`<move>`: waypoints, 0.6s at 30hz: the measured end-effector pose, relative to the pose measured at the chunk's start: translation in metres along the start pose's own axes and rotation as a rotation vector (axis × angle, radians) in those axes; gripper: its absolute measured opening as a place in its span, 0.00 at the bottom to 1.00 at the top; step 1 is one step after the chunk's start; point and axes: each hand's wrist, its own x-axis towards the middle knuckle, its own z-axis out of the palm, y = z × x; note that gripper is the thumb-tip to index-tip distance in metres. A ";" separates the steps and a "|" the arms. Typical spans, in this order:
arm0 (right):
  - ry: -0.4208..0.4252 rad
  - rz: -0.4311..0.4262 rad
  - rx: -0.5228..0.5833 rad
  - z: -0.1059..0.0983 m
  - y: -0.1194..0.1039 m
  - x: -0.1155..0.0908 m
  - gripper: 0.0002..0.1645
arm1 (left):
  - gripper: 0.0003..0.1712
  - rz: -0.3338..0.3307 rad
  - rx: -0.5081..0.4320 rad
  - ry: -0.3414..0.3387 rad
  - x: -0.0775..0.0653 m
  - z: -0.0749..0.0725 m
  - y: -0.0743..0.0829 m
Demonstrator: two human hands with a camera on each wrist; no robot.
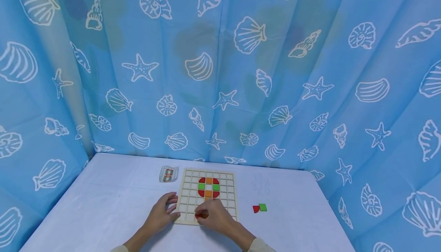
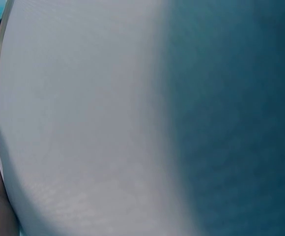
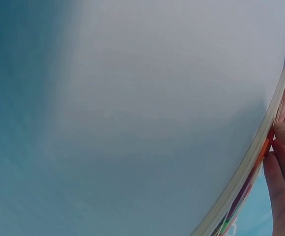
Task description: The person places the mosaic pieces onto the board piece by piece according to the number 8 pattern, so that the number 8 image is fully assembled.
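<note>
A light wooden grid board (image 1: 187,198) lies on the table, its compartments partly filled with red, orange and green tiles that form a ring (image 1: 216,187). Over the board's near part, my right hand (image 1: 217,214) pinches a red tile (image 1: 197,216) between thumb and fingers. Those fingers partly hide the tile and an orange one beside it. At the board's left edge rests my left hand (image 1: 161,213), fingers loosely bent and thumb by the near corner. In the right wrist view, fingertips (image 3: 278,169) meet the red and orange pieces at the board's rim.
A small patterned card (image 1: 168,174) lies left of the board's far corner. To the right of the board are a red quarter-round tile (image 1: 256,208) and a green square tile (image 1: 263,207). Blue shell-print curtains (image 1: 206,91) surround the white table (image 1: 293,221).
</note>
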 end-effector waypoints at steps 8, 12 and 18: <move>0.018 0.018 0.049 0.003 0.000 0.001 0.09 | 0.42 0.005 0.010 0.010 0.000 0.000 0.001; 0.018 0.029 0.057 0.004 0.000 0.000 0.09 | 0.42 0.019 -0.002 0.009 -0.001 0.001 0.000; 0.032 0.032 0.043 0.005 -0.001 0.000 0.08 | 0.41 0.028 -0.018 0.007 -0.002 0.001 0.000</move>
